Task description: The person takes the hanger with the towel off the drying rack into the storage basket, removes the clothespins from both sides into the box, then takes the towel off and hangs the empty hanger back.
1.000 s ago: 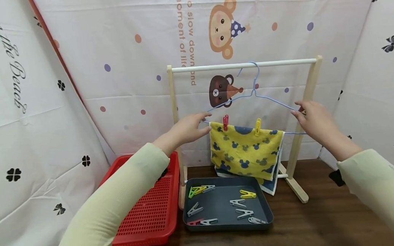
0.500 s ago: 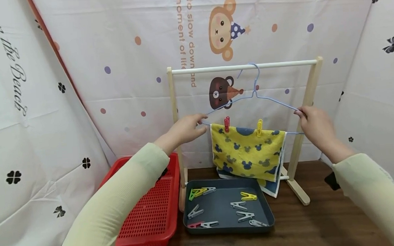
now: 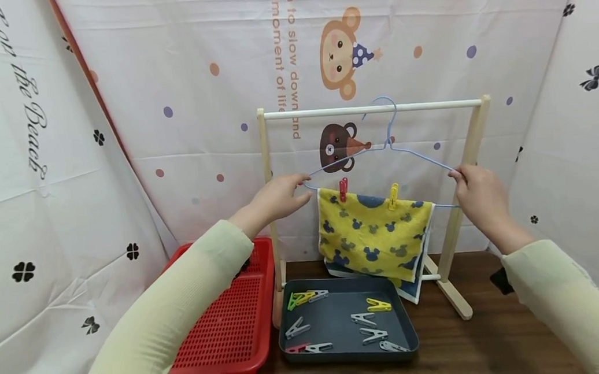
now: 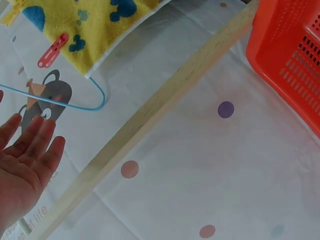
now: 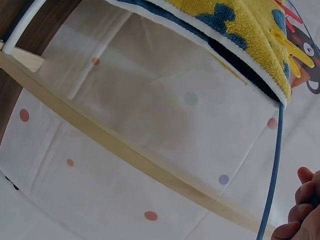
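A blue wire clothes hanger (image 3: 389, 137) carries a folded yellow towel (image 3: 370, 231) with blue mouse-head prints. A red clothespin (image 3: 344, 189) and a yellow clothespin (image 3: 393, 196) clip the towel to the hanger's lower bar. My right hand (image 3: 483, 200) grips the hanger's right shoulder; in the right wrist view its fingers (image 5: 302, 210) are curled, partly out of frame. At the hanger's left end is my left hand (image 3: 276, 199), its fingers loosely extended beside the wire's bend (image 4: 103, 97) in the left wrist view. The hook arches over the rail, its top above it.
A wooden rack with a white rail (image 3: 320, 113) stands behind the hanger. In front, a dark grey tray (image 3: 334, 315) holds several clothespins. To its left lies a red perforated basket (image 3: 226, 325). Printed cloth hangs as walls at the back and sides.
My right hand's fingers have come together around the hanger's shoulder. The hook's top now stands higher above the rail. My left hand has stayed near the hanger's left end.
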A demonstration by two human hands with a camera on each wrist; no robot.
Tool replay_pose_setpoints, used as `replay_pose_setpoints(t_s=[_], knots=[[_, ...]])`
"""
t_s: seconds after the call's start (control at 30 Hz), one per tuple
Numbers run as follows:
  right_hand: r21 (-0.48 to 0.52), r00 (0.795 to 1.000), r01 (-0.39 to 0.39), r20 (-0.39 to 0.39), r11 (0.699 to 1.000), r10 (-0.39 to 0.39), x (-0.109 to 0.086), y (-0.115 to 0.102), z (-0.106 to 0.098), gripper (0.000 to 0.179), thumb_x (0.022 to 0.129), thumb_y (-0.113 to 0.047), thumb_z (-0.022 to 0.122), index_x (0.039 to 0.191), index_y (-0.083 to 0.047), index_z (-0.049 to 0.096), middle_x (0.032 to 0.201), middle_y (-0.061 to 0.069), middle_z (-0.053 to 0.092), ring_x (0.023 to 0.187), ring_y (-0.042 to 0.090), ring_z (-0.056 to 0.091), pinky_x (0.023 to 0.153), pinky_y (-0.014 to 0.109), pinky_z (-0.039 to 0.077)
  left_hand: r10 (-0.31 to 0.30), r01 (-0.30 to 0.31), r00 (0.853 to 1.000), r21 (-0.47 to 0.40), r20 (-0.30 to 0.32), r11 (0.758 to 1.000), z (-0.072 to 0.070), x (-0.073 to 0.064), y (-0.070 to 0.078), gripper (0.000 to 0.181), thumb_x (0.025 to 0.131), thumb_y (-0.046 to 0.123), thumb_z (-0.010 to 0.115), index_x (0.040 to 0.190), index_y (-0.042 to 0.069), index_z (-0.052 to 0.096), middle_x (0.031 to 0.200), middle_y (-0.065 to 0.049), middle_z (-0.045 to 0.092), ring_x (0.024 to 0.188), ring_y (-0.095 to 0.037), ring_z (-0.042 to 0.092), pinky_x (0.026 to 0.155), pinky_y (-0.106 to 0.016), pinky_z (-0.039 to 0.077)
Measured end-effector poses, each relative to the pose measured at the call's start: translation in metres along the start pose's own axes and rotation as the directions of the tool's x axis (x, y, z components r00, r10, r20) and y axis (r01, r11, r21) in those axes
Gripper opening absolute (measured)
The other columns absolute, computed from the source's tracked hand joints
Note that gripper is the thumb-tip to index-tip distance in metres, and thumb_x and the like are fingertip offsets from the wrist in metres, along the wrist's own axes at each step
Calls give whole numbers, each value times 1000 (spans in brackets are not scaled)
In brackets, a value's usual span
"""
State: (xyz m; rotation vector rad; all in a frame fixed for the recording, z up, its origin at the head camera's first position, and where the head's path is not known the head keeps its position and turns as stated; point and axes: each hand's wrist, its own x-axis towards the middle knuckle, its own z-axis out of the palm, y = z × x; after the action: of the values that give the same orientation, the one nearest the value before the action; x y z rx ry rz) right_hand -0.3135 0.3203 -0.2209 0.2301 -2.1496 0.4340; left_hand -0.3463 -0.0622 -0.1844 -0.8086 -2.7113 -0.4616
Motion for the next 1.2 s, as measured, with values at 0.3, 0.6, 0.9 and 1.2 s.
replay_pose_setpoints(t_s=[0.3,0.6,0.9,1.2], knots=[[18,999,26,-34,999,-25,8,-6,-6,25,106,-7,52,106,15,64,94,38,66,79,50,61,67,54,42,-21,22,1000,9,-22,1000,-5,-2,-1,52,105,28,55,152,8,48,154,-15,54,144,-32,51,120,-46,40],[34,994,76,-85,997,-73,13,-16,-13,22,104,-4,55,101,15,65,88,36,65,73,46,58,65,46,38,-38,35,997,-49,-68,998,-22,-4,2,62,104,33,60,159,13,38,162,-12,44,151,-32,41,124,-49,34],[29,985,148,-96,989,-145,0,-24,-24,12,99,1,61,94,11,66,79,29,66,61,21,45,61,27,31,-12,12,996,-4,-84,1000,-31,-11,9,71,101,42,63,161,21,33,166,-11,37,154,-32,35,125,-54,31],[98,979,177,-120,979,-165,-11,-39,-29,7,96,3,65,94,6,71,84,27,71,62,-1,34,57,16,25,28,-32,998,-53,-60,998,-44,-24,12,58,106,37,55,159,19,38,159,-10,49,148,-30,46,123,-51,36]])
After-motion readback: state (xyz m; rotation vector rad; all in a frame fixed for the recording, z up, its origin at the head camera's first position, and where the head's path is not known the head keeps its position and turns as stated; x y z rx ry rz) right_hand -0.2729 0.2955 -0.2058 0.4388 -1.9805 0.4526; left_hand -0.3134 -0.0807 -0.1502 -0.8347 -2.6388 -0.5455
